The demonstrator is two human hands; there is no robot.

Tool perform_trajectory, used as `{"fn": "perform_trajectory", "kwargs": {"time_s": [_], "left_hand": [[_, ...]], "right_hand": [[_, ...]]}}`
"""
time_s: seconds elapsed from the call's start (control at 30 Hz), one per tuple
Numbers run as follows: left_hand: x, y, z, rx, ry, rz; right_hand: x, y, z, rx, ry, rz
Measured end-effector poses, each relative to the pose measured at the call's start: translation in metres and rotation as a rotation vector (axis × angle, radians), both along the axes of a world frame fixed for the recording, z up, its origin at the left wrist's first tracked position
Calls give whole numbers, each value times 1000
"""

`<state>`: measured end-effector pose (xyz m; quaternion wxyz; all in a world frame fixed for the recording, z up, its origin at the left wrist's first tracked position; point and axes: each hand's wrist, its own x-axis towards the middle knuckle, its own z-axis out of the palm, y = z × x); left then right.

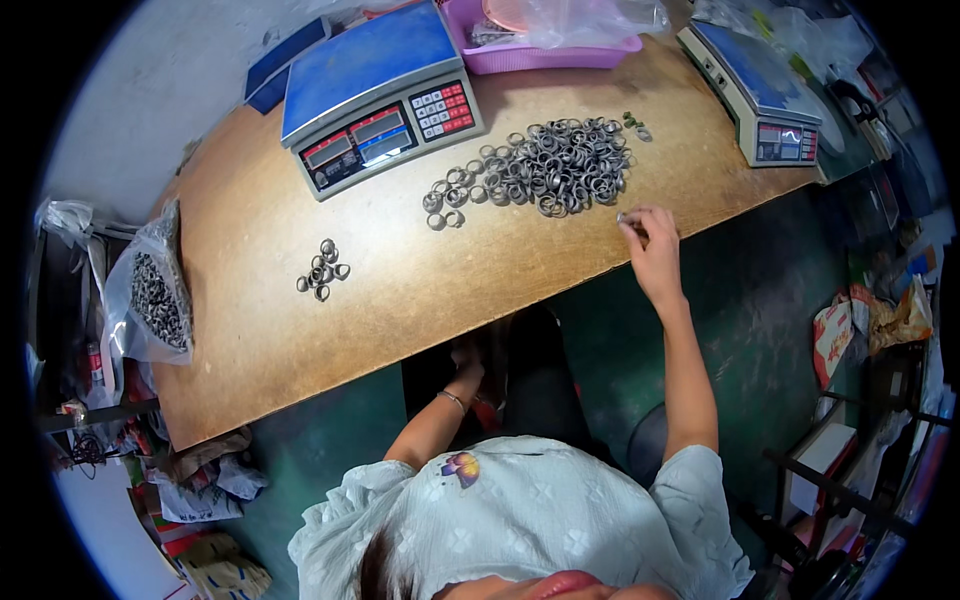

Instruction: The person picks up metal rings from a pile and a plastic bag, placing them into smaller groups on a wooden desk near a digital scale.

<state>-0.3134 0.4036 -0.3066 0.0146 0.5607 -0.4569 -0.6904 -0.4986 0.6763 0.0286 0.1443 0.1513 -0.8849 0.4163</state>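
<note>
Grey and metallic, the small round piece point(621, 217) sits pinched between the thumb and fingertips of my right hand point(655, 240); it is most likely one ring, though my fingers hide much of it. Ahead and to the left of that hand lies the heaped pile of grey metal rings point(565, 165), with looser ones trailing off its left side; well to the left, apart from it, rests a small cluster of dark grey rings point(322, 270) on the brown wooden tabletop point(400, 290). For good handling, I judge a light pinch on the rim enough; a slow turn would bring both edges into view; a low wrist, clear of the heap, should spare it a scattering; rings this jumbled may cling, so one at a time seems wise. My left hand point(468, 360) is by the table's near edge, left of my right hand and closer to my body; I cannot tell whether it is open or closed.
</note>
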Motion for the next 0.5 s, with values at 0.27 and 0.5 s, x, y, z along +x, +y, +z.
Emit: {"fn": "perform_trajectory", "kwargs": {"time_s": [0.27, 0.5], "left_hand": [[-27, 51, 192, 676, 223, -225], [-48, 77, 305, 947, 569, -446]], "right_hand": [[61, -7, 25, -101, -94, 270], [64, -32, 22, -135, -124, 585]]}}
